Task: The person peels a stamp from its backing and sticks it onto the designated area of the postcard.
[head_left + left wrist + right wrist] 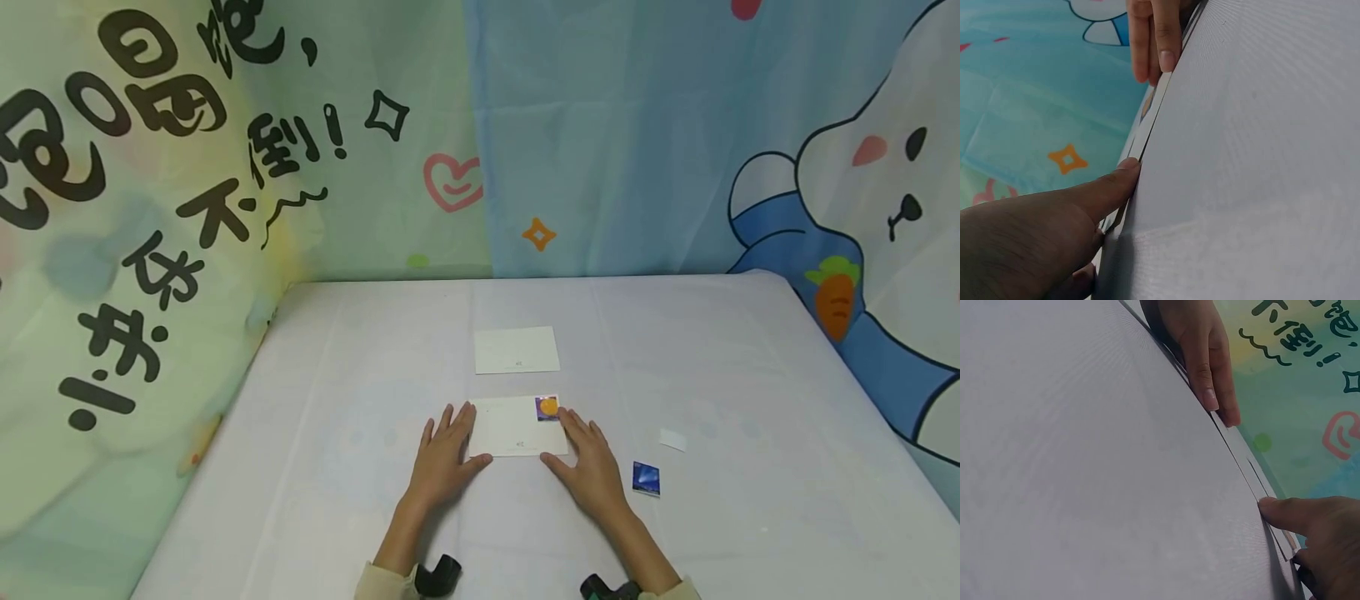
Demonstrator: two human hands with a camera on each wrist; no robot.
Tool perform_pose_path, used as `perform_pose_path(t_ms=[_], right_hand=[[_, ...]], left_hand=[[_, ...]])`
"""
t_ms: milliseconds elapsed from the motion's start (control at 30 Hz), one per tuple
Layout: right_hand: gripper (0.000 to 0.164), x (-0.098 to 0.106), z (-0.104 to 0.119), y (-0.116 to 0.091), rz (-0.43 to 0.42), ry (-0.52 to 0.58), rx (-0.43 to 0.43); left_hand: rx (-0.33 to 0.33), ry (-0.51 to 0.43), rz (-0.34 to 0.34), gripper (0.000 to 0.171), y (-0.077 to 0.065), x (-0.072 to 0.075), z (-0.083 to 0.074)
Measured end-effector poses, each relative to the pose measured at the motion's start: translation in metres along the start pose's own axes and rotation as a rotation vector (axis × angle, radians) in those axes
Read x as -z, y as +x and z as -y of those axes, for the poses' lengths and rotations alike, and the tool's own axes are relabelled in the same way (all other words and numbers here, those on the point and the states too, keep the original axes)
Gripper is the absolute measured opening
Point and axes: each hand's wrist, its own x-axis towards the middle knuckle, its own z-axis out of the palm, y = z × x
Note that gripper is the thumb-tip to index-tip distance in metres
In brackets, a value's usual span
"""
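A white rectangular envelope or card [504, 429] lies flat on the table, with a purple and orange stamp [547, 408] at its upper right corner. My left hand [442, 462] touches its left edge with extended fingers, the thumb at the lower left corner. On the other side, my right hand [592, 471] touches the right edge, fingers reaching up beside the stamp and thumb at the lower edge. Both wrist views show the card nearly edge-on between the left hand [1041, 231] and the right hand [1329, 531]; most of its face is hidden there.
Behind it lies a second white envelope or card [517, 350]. Right of my right hand are a small dark blue stamp-like piece [646, 478] and a small white slip [672, 439]. A white cloth covers the table [360, 367]; printed curtains [637, 142] hang behind.
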Motion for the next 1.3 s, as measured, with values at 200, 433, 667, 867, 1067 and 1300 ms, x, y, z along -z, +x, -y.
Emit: perform_pose_path(t_ms=[200, 433, 667, 867, 1067, 1300], right_hand=[[0.069, 0.0, -0.002, -0.002, -0.04, 0.093, -0.001], [0.073, -0.002, -0.003, -0.004, -0.095, 0.172, 0.085], [0.068, -0.003, -0.006, -0.003, -0.141, 0.331, 0.054], [0.052, 0.0, -0.009, -0.002, -0.134, 0.601, -0.073], [0.043, 0.003, -0.011, 0.005, -0.149, 0.85, -0.12], [0.045, 0.006, -0.011, 0.007, -0.137, 0.878, -0.166]], left_hand=[[0.009, -0.064, -0.037, 0.078, -0.001, 0.002, -0.002], [0.007, -0.192, -0.11, 0.083, -0.001, -0.002, 0.001], [0.101, -0.667, -0.189, 0.068, -0.002, 0.007, -0.011], [0.176, -0.879, -0.228, 0.055, -0.005, 0.025, -0.027], [0.133, -0.975, -0.232, 0.039, 0.0, 0.027, -0.025], [0.133, -0.984, -0.218, 0.033, 0.003, 0.028, -0.026]])
